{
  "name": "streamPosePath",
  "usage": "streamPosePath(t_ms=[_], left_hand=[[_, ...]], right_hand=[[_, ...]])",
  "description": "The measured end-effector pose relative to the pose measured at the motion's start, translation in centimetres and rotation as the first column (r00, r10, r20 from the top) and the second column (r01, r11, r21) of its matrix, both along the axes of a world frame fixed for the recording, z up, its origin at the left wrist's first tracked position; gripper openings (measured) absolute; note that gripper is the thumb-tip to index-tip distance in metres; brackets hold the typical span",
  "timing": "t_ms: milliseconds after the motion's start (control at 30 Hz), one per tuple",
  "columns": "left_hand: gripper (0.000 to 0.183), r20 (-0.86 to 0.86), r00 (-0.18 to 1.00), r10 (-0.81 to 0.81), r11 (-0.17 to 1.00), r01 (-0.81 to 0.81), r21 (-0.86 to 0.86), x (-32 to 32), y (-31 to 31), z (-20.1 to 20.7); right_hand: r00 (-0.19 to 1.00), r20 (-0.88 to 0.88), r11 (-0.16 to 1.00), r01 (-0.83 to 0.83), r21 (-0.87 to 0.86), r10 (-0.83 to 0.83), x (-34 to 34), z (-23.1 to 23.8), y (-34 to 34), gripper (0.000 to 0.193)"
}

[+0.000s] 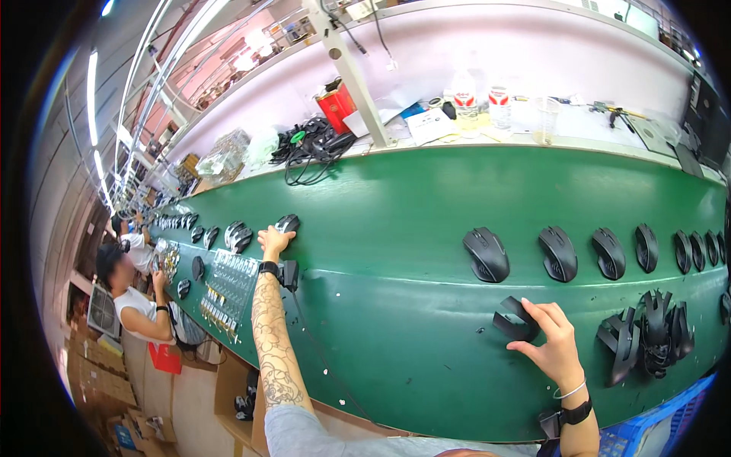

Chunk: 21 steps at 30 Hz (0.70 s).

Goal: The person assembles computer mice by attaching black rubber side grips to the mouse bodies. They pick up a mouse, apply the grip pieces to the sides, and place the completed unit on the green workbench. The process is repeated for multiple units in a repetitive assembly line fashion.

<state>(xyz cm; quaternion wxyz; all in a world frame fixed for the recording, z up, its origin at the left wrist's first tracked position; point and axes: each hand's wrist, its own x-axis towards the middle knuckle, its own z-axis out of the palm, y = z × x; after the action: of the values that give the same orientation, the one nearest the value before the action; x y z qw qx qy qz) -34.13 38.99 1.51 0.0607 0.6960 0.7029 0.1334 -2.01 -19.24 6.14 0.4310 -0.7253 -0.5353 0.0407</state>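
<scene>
At the left centre of the green bench, my left hand [275,242] reaches out and grips a black computer mouse [287,223], with thumb and fingers at its near sides. My right hand [554,341] holds a curved black mouse cover [516,321] between thumb and forefinger, low over the bench at the right. Beyond that hand, a row of black computer mice [486,254] runs off to the right. More loose black mouse covers [656,335] lie in a pile to the right of my right hand.
Clear trays with small parts [228,286] sit left of my left arm, near more mice. A thin cable [318,352] crosses the bench. Black cables [312,148] and bottles [499,107] lie along the back ledge. A co-worker [141,301] sits at the far left.
</scene>
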Motion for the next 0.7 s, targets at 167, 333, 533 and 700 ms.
streamPosePath(t_ms=[167, 333, 533, 700], left_hand=[[0.057, 0.158, 0.850, -0.503, 0.850, 0.453, 0.269, 0.3, -2.4, 1.1], [0.059, 0.233, 0.695, -0.680, 0.727, 0.597, 0.340, 8.0, -16.1, 2.7], [0.051, 0.073, 0.622, -0.779, 0.613, 0.733, 0.293, 10.7, -22.4, 4.1], [0.043, 0.524, 0.600, -0.604, 0.717, 0.697, 0.027, 10.8, -23.2, 6.1]], right_hand=[[0.999, -0.019, 0.998, -0.048, 0.027, 0.049, 0.3, 0.5, -0.3, 0.071], [0.999, -0.026, 0.998, -0.042, 0.037, 0.043, 0.8, 0.0, -0.7, 0.070], [0.998, -0.011, 0.997, -0.069, 0.045, 0.069, 0.4, -0.4, -0.9, 0.069], [0.999, 0.002, 0.997, -0.045, 0.069, 0.045, 0.5, -0.7, -1.1, 0.070]])
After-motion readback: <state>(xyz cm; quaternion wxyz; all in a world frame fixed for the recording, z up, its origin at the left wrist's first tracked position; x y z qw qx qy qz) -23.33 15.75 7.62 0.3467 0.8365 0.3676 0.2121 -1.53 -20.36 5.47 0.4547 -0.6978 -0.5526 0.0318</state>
